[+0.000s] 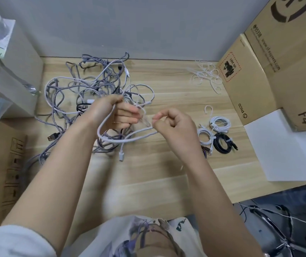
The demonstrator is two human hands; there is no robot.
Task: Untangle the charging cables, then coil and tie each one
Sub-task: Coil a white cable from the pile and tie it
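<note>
A tangle of grey and white braided cables (85, 86) lies on the wooden table (167, 167) at the back left. My left hand (115, 112) grips loops of a white cable (111, 140) lifted from the pile; its USB plug (121, 156) dangles below. My right hand (174, 125) pinches the same white cable a little to the right. Two white coiled cables (219, 124) (205, 137) and one black coiled cable (222, 143) lie tied at the right.
Loose white ties (205, 75) lie at the back right beside cardboard boxes (250, 75). A white sheet (285, 147) covers the right edge. A cardboard box (5, 154) and grey box (18, 71) stand at the left.
</note>
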